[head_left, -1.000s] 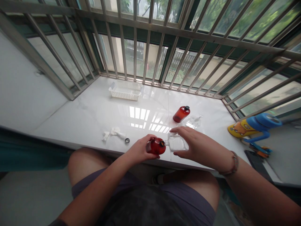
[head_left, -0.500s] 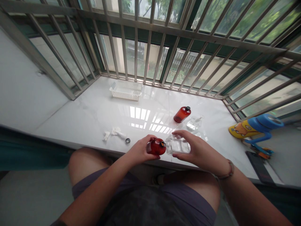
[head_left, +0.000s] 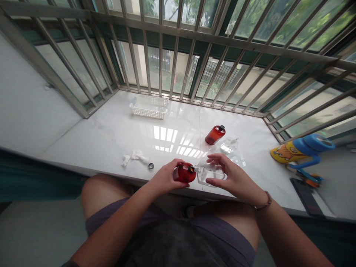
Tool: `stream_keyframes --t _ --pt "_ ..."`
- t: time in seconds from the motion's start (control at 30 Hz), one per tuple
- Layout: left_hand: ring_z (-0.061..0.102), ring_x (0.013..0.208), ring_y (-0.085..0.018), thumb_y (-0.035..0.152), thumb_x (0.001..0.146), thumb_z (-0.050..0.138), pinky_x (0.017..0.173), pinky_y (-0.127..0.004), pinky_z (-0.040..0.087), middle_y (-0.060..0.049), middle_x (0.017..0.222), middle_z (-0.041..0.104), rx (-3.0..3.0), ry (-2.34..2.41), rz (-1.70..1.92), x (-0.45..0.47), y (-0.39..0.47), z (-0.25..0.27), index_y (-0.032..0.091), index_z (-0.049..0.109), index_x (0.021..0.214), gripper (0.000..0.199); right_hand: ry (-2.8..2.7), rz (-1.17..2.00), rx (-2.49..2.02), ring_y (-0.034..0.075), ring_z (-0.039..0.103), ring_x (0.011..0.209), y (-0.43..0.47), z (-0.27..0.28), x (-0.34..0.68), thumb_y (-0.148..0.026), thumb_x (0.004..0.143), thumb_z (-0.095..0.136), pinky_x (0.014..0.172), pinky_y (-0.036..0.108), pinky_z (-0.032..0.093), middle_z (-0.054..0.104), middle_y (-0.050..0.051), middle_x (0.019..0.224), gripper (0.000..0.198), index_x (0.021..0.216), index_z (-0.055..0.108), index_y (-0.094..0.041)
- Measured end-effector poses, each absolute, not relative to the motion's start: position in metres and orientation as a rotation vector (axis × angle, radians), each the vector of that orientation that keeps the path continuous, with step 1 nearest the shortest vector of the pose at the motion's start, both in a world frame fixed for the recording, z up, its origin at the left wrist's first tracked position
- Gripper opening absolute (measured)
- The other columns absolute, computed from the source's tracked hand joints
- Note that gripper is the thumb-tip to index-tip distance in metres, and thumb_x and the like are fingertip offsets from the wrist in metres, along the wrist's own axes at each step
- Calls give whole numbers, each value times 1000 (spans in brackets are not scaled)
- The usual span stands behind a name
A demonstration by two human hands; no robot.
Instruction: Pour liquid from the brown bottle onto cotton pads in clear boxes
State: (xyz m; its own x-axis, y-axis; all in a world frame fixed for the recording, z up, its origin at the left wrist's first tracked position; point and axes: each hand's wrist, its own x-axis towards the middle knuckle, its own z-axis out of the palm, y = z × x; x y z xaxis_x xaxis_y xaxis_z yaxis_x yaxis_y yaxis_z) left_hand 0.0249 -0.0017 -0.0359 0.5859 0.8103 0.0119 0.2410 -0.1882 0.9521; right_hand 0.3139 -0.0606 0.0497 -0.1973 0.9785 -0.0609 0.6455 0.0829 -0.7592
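My left hand (head_left: 166, 177) is wrapped round a red-brown bottle (head_left: 183, 173), tilted so that its uncapped mouth faces right. Between the thumb and fingers of my right hand (head_left: 236, 180) lies a clear bottle (head_left: 210, 173) on its side. Its narrow neck meets the mouth of the red-brown bottle; whether it reaches inside I cannot tell. To the left on the counter is a small black cap (head_left: 151, 166), beside crumpled white tissue (head_left: 137, 155). Beyond my right hand stands a second red-brown bottle (head_left: 215, 135) with a black cap, next to a clear plastic piece (head_left: 230, 144).
A white perforated basket (head_left: 148, 108) sits at the back of the white counter (head_left: 105, 129), below the barred window. At the right are a yellow and blue flask (head_left: 302, 148) and a dark flat object (head_left: 307, 198). The counter's front edge runs just over my knees.
My right hand has shifted slightly, its fingers now more bent, and the clear bottle has turned a little. The left hand and its bottle stay nearly still.
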Motion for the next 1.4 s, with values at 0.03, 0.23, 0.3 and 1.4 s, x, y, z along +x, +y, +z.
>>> stream_keyframes --t 0.03,0.23,0.3,1.4 --pt "72 123 -30 37 68 100 109 -40 53 -4 134 74 1728 873 651 25 -2 -36 30 62 134 78 -1909 922 -1605 32 71 126 -60 52 314 -62 86 86 108 50 60 71 13 137 73 142 55 -29" --pt "71 122 -30 38 67 101 109 -41 53 -4 134 74 1732 880 646 27 -1 -36 30 62 134 78 -2021 842 -1642 31 71 121 -53 70 313 -64 85 84 104 49 60 70 10 139 68 139 60 -30" --pt "71 122 -30 38 67 100 110 -41 53 -4 134 74 1733 875 649 27 -1 -36 30 63 134 77 -2048 820 -1647 32 72 119 -51 74 313 -64 85 84 103 49 60 71 10 138 68 139 61 -30" --pt "71 119 -30 38 66 101 109 -42 53 -4 133 74 1730 865 642 28 -1 -39 30 62 136 81 -2206 708 -1588 31 71 111 -44 90 312 -64 85 85 95 49 63 71 10 132 68 139 61 -30"
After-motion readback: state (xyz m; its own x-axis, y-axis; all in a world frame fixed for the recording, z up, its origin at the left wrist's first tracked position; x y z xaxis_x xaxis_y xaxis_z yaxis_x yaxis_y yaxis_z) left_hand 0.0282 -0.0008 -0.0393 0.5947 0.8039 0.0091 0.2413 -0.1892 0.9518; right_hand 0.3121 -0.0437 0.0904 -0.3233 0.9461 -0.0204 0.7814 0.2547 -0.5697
